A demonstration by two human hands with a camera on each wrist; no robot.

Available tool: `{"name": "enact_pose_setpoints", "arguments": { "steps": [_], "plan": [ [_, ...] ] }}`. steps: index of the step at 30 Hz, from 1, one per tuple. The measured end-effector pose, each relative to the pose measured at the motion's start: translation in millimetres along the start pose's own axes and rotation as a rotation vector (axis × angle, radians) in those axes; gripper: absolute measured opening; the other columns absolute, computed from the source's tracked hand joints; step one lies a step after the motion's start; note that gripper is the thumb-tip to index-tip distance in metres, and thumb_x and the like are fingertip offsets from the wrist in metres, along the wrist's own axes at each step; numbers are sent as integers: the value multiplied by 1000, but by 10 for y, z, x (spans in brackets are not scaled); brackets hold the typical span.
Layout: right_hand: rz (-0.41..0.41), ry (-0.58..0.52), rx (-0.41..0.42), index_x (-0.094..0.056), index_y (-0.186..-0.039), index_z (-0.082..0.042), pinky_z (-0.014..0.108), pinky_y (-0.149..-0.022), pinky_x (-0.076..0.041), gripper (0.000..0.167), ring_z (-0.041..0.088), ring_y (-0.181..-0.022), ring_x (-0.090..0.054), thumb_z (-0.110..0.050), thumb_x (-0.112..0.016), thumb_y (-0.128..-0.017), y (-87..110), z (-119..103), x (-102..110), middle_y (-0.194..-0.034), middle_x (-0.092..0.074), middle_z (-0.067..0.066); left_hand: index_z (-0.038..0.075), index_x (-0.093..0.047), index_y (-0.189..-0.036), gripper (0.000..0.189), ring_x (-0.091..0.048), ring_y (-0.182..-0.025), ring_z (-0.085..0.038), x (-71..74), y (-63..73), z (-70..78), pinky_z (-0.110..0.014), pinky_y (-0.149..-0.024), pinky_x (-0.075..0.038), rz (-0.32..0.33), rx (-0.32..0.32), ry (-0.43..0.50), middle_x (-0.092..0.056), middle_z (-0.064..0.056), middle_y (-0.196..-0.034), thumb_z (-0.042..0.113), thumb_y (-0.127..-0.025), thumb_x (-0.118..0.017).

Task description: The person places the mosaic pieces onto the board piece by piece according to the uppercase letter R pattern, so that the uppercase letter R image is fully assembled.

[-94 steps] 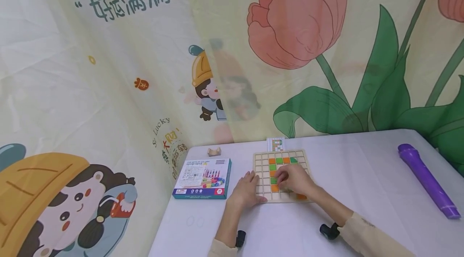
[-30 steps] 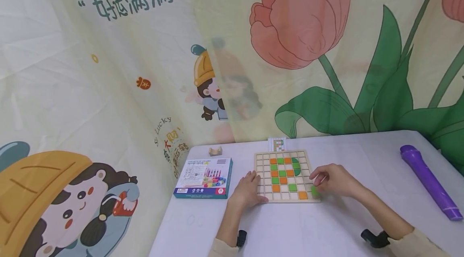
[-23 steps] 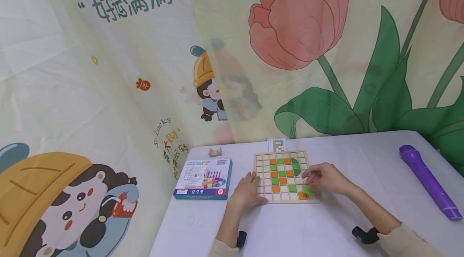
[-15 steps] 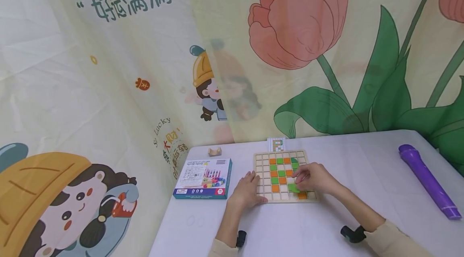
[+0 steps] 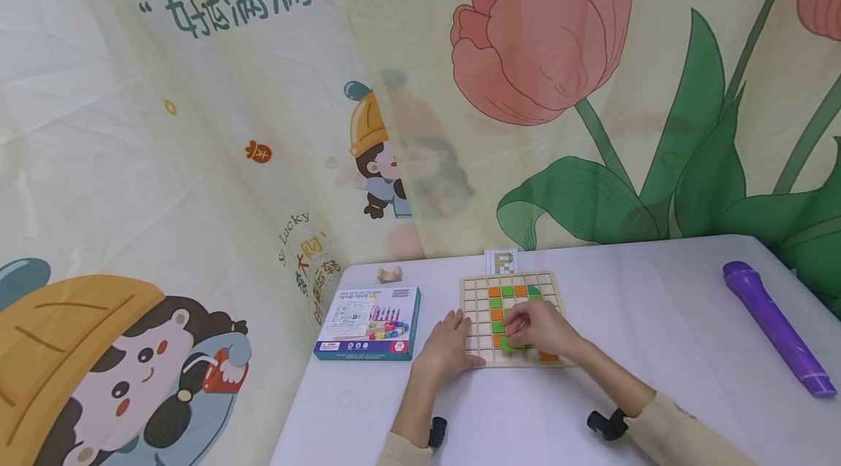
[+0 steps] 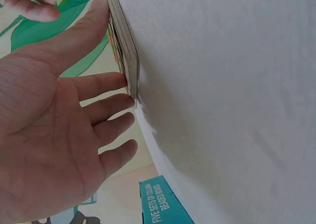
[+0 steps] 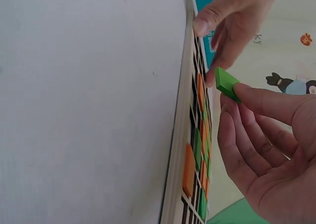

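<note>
A light wooden grid board [image 5: 477,356] lies on the table, with orange and green tiles in some of its squares. My left hand [image 5: 447,345] rests at the board's left edge; in the left wrist view its thumb and fairly straight fingers touch the rim. Over the lower middle of the board is my right hand [image 5: 542,327], pinching a green square tile [image 7: 226,82] between thumb and fingers. In the right wrist view this tile is tilted and apart from the board. Part of the pattern is hidden under the right hand, while an orange tile [image 7: 188,170] shows near the front edge.
Left of the board lies a boxed set [image 5: 368,323], with a small wooden piece [image 5: 389,274] behind it. A small pattern card [image 5: 501,261] stands beyond the board's far edge. A purple microphone-shaped object [image 5: 778,327] lies at the right. Printed cloth hangs behind the table.
From beside the board's right edge, my right hand has moved left across it, carrying the green tile low over the squares. My left hand has stayed at the left edge.
</note>
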State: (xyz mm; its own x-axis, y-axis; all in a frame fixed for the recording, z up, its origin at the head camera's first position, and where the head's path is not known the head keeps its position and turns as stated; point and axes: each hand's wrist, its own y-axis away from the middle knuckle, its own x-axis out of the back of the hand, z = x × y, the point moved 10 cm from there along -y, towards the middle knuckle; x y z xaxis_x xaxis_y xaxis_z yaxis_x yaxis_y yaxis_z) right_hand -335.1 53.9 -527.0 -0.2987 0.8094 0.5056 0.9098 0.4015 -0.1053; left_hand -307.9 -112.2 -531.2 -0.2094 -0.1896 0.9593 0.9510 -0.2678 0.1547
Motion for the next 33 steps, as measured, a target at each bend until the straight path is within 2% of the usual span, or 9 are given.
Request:
{"name": "enact_pose_setpoints", "arguments": {
  "steps": [10,18,25,33],
  "plan": [
    [-18,23,-24,-76,-95,-9,24,-63,-55,21,13,-70,-64,1,-87,-79,-12,-16,-170,-76,-69,-6,5,-50,-153,88,-31,-156,-30,6,-28,23,-47,-126,-30,4,-18,-4,-39,-14,-165,44,-84,-86],
    [-2,72,13,-76,-90,-12,24,-60,-53,22,10,-66,-64,3,-86,-77,2,-31,-208,-72,-68,-8,5,-49,-154,88,-29,-156,-30,9,-20,46,-46,-126,-30,-8,-22,-20,-38,-13,-166,45,-85,-86],
    [-9,98,-2,-77,-87,-14,24,-61,-53,23,10,-66,-64,2,-87,-75,-7,-32,-241,-70,-67,-10,6,-50,-154,87,-30,-156,-30,10,-9,28,-48,-125,-31,-8,-3,14,-39,-13,-166,43,-84,-87],
    [-38,99,72,-76,-87,-9,23,-61,-56,25,8,-66,-64,10,-84,-73,32,-139,-278,-71,-68,-7,5,-50,-154,88,-31,-156,-31,22,19,15,-49,-124,-33,-1,-2,21,-39,-13,-166,43,-84,-87]
  ]
}}
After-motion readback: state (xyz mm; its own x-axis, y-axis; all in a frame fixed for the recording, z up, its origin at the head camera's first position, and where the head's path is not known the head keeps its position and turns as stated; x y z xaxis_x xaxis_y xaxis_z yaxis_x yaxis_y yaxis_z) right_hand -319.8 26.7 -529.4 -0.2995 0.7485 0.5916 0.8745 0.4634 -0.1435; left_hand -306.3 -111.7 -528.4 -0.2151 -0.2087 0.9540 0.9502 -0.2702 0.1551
